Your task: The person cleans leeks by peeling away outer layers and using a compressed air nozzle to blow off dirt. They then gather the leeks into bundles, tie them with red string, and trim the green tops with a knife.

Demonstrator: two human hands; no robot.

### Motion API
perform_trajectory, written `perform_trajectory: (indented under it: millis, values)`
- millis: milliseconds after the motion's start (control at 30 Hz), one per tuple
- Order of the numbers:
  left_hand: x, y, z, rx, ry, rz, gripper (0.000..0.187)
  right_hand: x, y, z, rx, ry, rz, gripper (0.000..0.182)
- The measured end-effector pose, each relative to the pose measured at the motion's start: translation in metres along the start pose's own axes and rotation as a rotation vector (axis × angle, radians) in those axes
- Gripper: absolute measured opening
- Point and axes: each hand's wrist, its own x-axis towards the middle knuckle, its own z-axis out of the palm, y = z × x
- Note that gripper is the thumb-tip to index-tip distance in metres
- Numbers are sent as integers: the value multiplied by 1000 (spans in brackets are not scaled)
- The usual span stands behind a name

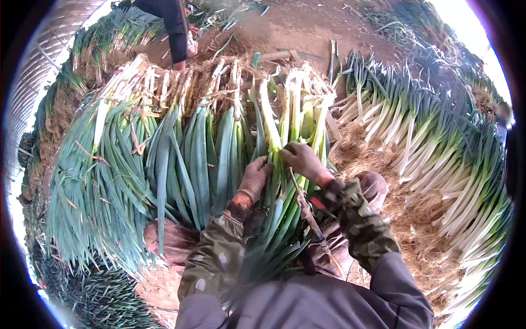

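Right in front of me lie thick leeks (272,118) with pale stems and green leaves that run down toward my lap. My left hand (256,178), in a dusty glove, is closed against the left side of a leek, its fingertips at the stem. My right hand (304,160), also gloved, has its fingers curled over the same leek where the stem turns green; the thumb is partly hidden. Below my right hand, a thin wrapped rod or hose (308,214) slants down across the leaves.
Untrimmed leeks (104,164) with dry brown roots lie in a wide row to the left. On the right runs a long row of clean white-stemmed leeks (416,137) beside heaped root trimmings (416,236). Another person's leg (176,35) stands at the far left.
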Motion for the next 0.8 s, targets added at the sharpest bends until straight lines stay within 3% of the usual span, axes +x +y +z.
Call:
perform_trajectory:
  millis: [33,100,200,333,500,567,633,767,800]
  values:
    - [-6,-1,2,35,35,27,31,13,-5,9,-72,11,71,44]
    - [-8,-4,-5,143,-5,42,37,45,11,26,71,-39,171,47]
    - [-7,-9,-17,330,-35,88,36,49,22,31,336,-189,249,38]
    - [-19,13,-9,426,-33,136,32,38,13,32,375,-177,322,40]
    - [0,5,-28,586,-130,169,35,36,26,15,604,-201,143,32]
    - [-9,53,-33,682,-74,-6,33,34,34,15,718,-99,64,32]
    - [6,44,-56,780,-11,12,30,34,39,13,864,-144,161,33]
    - [51,70,-86,906,-314,-198,24,39,38,33,469,-111,100,35]
    - [59,90,-77,804,-172,-185,31,35,36,36,467,-87,54,38]
